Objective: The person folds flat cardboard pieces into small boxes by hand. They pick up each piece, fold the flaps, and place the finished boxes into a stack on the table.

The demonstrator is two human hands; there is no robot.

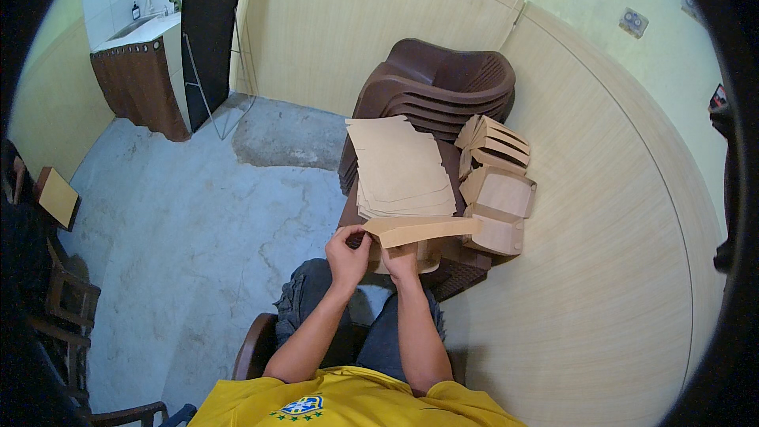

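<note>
In front of my lap I hold a partly folded brown cardboard box [427, 230], one long side panel standing up. My left hand [348, 257] is closed at its left corner, fingers pinching the edge. My right hand [402, 262] grips it from below, and the panel hides most of those fingers. Just beyond lies a stack of flat cardboard blanks [402, 168] on a brown plastic chair seat. Right of the stack are folded boxes: an open one [506, 191] with its lid spread, and several nested ones [496, 145] behind it.
Stacked brown plastic chairs [443, 79] stand behind the blanks. A wood-panelled wall [585, 229] runs close along the right. At the far left are a sink counter [138, 32] with a brown curtain and a thin metal frame [204, 87]. Dark wooden chairs [73, 292] line the left edge.
</note>
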